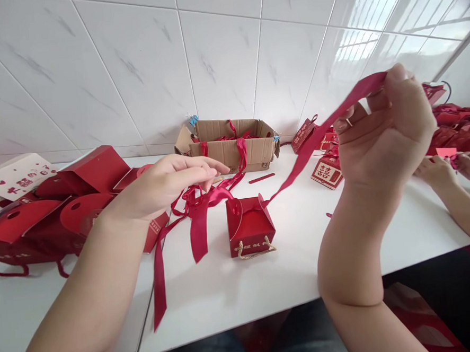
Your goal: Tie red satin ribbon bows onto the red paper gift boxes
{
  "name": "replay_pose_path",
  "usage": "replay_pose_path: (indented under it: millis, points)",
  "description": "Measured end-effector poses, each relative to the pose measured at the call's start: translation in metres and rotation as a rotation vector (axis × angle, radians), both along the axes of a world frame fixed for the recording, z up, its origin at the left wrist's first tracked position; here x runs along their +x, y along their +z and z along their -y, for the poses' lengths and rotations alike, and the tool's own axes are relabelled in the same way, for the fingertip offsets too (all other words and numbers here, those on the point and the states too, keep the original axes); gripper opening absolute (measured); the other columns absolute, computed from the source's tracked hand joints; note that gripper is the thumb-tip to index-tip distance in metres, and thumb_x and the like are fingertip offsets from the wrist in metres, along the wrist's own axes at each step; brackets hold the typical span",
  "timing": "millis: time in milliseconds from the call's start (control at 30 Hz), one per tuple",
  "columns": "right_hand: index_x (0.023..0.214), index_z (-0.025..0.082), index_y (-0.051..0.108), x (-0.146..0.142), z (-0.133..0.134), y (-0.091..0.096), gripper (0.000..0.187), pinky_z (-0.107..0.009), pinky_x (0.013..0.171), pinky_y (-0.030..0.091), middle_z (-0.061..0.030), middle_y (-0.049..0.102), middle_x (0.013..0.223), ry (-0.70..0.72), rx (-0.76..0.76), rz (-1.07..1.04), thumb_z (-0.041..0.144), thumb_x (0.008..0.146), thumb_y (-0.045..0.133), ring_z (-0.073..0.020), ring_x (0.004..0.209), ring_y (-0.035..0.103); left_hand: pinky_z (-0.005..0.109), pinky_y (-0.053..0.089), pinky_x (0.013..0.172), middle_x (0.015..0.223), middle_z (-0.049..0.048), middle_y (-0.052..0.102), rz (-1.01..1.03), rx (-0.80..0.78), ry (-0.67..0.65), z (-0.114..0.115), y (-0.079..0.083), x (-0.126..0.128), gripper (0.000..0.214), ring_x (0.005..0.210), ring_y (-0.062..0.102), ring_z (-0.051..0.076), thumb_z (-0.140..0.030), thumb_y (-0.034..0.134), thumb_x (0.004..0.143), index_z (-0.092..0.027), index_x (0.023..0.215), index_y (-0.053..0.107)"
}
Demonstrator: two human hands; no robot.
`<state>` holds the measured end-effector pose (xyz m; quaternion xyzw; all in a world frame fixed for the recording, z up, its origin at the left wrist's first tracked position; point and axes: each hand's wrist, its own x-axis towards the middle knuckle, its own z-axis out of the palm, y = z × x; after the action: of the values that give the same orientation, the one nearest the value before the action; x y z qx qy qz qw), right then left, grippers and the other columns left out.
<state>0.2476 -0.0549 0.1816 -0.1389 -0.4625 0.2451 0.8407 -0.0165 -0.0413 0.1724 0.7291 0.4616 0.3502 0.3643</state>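
A small red gift box [252, 228] with a rope handle on its front stands on the white table. Dark red ribbon [305, 149] runs through the holes in its top flaps. My right hand [386, 119] is raised to the right, its thumb and fingers pinched on one end of that ribbon, which stretches down to the box. The other end droops onto the table left of the box. Above that drooping end hovers my left hand [179, 182], fingers stretched out, with nothing visibly held. Loose ribbons lie tangled beneath it.
Behind the box, a cardboard carton [233, 149] holds red ribbons. Several red boxes [42, 225] crowd the left side. A finished-looking box with a white label [326, 173] stands at the right. Another person's hands [437, 171] work at the far right. A tiled wall [220, 65] rises behind.
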Motion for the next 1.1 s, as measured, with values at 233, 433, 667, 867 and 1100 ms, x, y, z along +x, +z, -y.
replay_pose_path:
  millis: [233, 433, 667, 867, 1100]
  points:
    - [0.067, 0.018, 0.057, -0.002, 0.001, 0.001, 0.018, -0.018, 0.043, 0.048, 0.0043, 0.051, 0.065, 0.081, -0.050, -0.006, 0.015, 0.084, 0.056, -0.0055, 0.052, 0.055, 0.028, 0.046, 0.069, 0.098, 0.0033, 0.069, -0.381, -0.022, -0.180, -0.001, -0.008, -0.004, 0.028, 0.083, 0.062, 0.019, -0.045, 0.057, 0.080, -0.022, 0.093, 0.067]
    - [0.064, 0.015, 0.055, -0.001, 0.000, 0.002, 0.020, -0.018, 0.033, 0.037, 0.0016, 0.049, 0.066, 0.069, -0.085, -0.017, 0.013, 0.083, 0.053, -0.0077, 0.054, 0.056, 0.027, 0.041, 0.058, 0.094, 0.0046, 0.068, -0.797, -0.017, -0.239, -0.008, -0.029, 0.009, 0.039, 0.075, 0.062, 0.022, -0.056, 0.061, 0.069, -0.024, 0.091, 0.066]
    - [0.065, 0.017, 0.056, 0.002, -0.001, 0.001, 0.017, -0.020, 0.034, 0.034, 0.0008, 0.051, 0.071, 0.005, -0.114, 0.037, 0.015, 0.081, 0.052, -0.0072, 0.053, 0.051, 0.027, 0.033, 0.052, 0.074, 0.0026, 0.062, -0.788, 0.053, -0.315, -0.016, -0.042, 0.016, 0.018, 0.061, 0.053, 0.017, -0.034, 0.050, 0.077, -0.022, 0.068, 0.060]
    - [0.055, 0.018, 0.056, 0.008, -0.003, -0.002, 0.024, -0.023, 0.051, 0.047, 0.0012, 0.046, 0.067, 0.046, -0.073, 0.101, 0.008, 0.075, 0.047, -0.0116, 0.073, 0.061, 0.027, 0.019, 0.045, 0.053, -0.0021, 0.034, -0.650, -0.172, -0.331, -0.012, -0.030, 0.014, 0.026, 0.046, 0.026, 0.011, -0.024, 0.050, 0.072, -0.019, 0.052, 0.034]
    - [0.069, 0.018, 0.058, 0.003, 0.000, -0.003, 0.021, -0.026, 0.061, 0.053, 0.0011, 0.059, 0.065, 0.193, -0.140, 0.178, 0.013, 0.084, 0.045, -0.0121, 0.068, 0.065, 0.023, 0.029, 0.045, 0.063, 0.0011, 0.050, -0.286, -0.247, -0.268, -0.010, -0.019, 0.013, 0.025, 0.054, 0.044, 0.012, -0.038, 0.056, 0.077, -0.020, 0.060, 0.059]
